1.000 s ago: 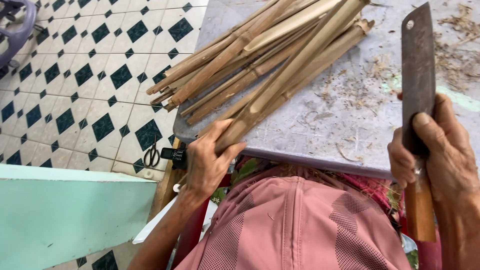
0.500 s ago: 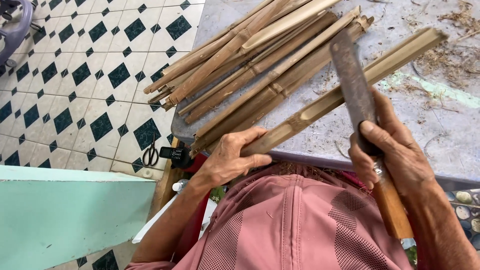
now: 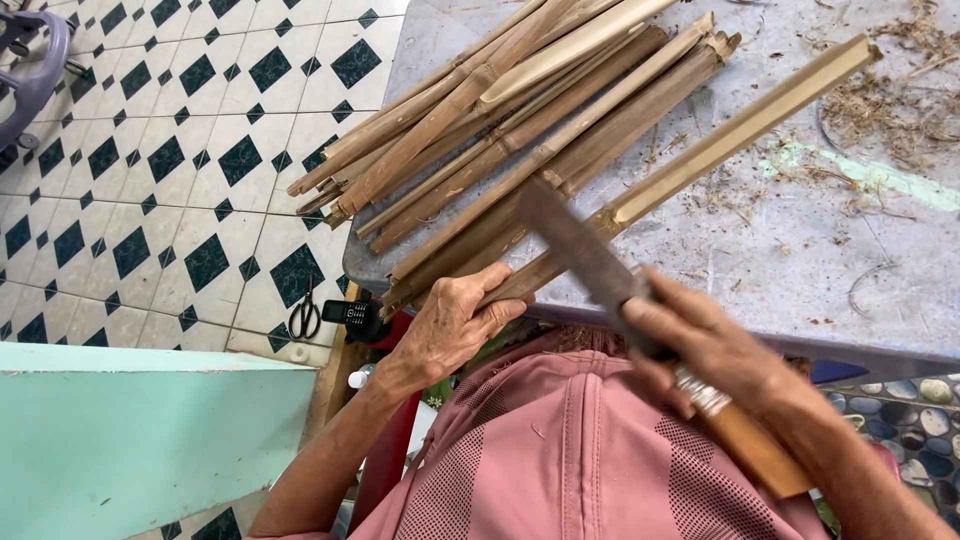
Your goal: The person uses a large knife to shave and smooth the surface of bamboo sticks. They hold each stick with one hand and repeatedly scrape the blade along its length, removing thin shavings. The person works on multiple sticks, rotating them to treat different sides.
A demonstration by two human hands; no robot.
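Note:
My left hand point(image 3: 452, 325) grips the near end of a long split bamboo piece point(image 3: 730, 135) that lies slanting across the grey table point(image 3: 800, 260). My right hand point(image 3: 715, 345) holds a cleaver point(image 3: 575, 245) by its wooden handle, the dark blade resting against the bamboo piece just past my left fingers. A pile of bamboo strips point(image 3: 500, 110) lies to the left of it, its ends sticking out over the table's edge.
Fibres and shavings point(image 3: 890, 90) litter the table's far right. On the diamond-patterned tile floor lie scissors point(image 3: 305, 315) and a small black object point(image 3: 350, 315). A pale green board point(image 3: 130, 440) stands at lower left, a purple chair point(image 3: 30, 50) at upper left.
My left hand pulled one bamboo piece out of the pile and to the right. The cleaver swung down from upright at the right until its blade met that piece.

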